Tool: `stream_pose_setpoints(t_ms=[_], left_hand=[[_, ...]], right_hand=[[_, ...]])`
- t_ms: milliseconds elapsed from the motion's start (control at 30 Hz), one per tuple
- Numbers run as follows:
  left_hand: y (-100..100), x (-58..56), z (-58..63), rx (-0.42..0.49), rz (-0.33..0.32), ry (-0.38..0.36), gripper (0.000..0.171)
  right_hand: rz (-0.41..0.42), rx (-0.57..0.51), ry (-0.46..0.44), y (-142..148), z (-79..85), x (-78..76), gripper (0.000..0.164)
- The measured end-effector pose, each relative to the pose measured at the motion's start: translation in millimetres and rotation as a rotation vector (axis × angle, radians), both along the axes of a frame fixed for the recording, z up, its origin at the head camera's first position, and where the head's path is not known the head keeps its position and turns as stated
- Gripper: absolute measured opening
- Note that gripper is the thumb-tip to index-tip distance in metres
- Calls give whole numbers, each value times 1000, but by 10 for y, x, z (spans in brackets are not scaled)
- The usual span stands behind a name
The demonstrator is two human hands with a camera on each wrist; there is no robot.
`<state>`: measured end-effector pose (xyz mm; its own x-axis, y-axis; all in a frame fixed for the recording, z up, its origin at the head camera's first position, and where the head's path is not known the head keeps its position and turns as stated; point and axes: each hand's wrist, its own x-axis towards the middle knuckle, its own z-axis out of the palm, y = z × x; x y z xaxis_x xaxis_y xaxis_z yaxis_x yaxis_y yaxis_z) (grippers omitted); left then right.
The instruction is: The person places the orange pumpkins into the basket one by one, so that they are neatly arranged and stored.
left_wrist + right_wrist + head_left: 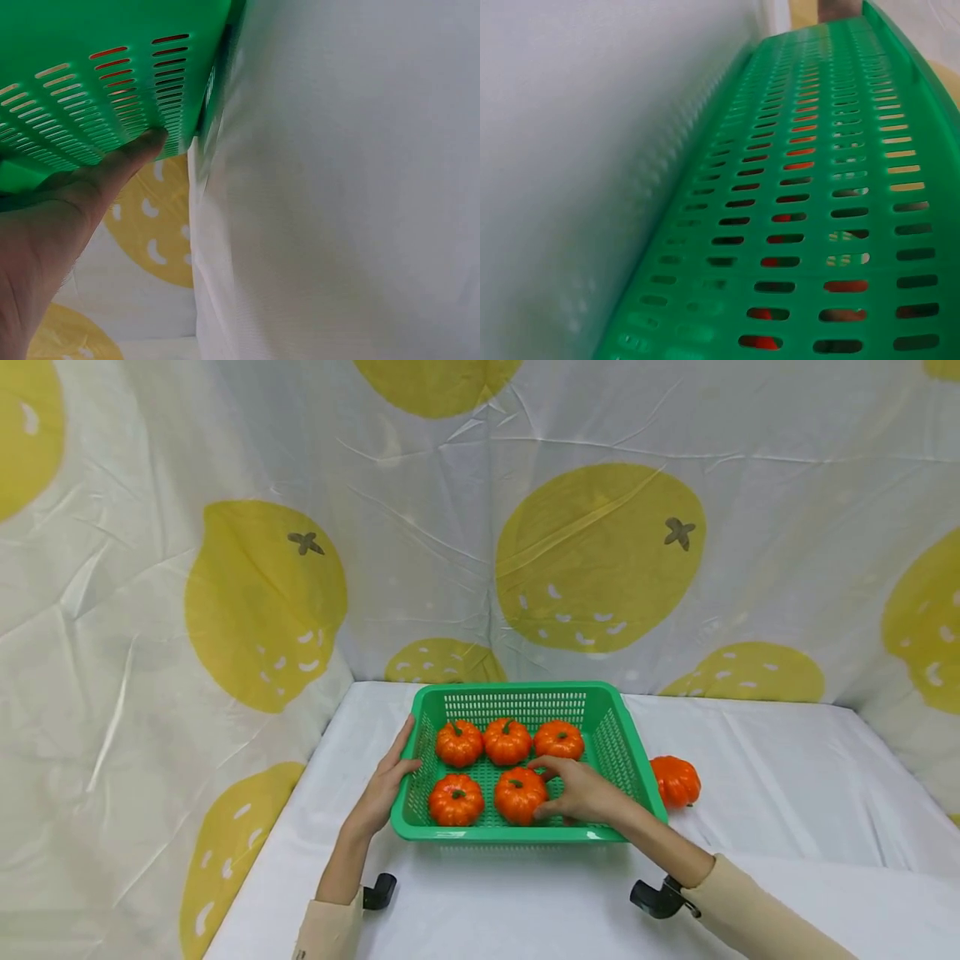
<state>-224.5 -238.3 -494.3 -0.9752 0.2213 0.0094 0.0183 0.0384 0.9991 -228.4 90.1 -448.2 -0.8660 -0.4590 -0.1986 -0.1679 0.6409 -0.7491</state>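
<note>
A green plastic basket (510, 834) holds several small orange pumpkins, three of them in the back row. My left hand (384, 787) grips the basket's left side, thumb over the rim and fingers along the outer wall. In the left wrist view a straight finger (127, 161) lies against the slotted wall. Inside the basket, my right hand (581, 791) holds the front-row pumpkin (519, 795) by its right side, between thumb and fingers. Left of it sits another pumpkin (456, 800). The right wrist view shows the basket's slotted wall (802, 202), which hides that hand.
One more pumpkin (677, 782) lies tipped on its side on the white tablecloth (780, 785), just right of the basket. Lemon-printed cloth (420, 543) hangs behind and to both sides of the table. Black wrist devices (657, 899) show at both forearms.
</note>
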Motion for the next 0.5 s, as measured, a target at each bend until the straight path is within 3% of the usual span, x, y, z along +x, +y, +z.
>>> stream_pose_setpoints(t_ms=[100,333,500], left_hand=[[-16,-14,3,1,3,7,76],[-4,0,-21,8,-18,-10,74],[3,3,-26,2,-1,-5,74]], right_hand=[[16,8,13,-21,-7,-25,76],[-74,1,-15,0,-23,-7,70],[-39,-15,2,-9,-31,-14,63]])
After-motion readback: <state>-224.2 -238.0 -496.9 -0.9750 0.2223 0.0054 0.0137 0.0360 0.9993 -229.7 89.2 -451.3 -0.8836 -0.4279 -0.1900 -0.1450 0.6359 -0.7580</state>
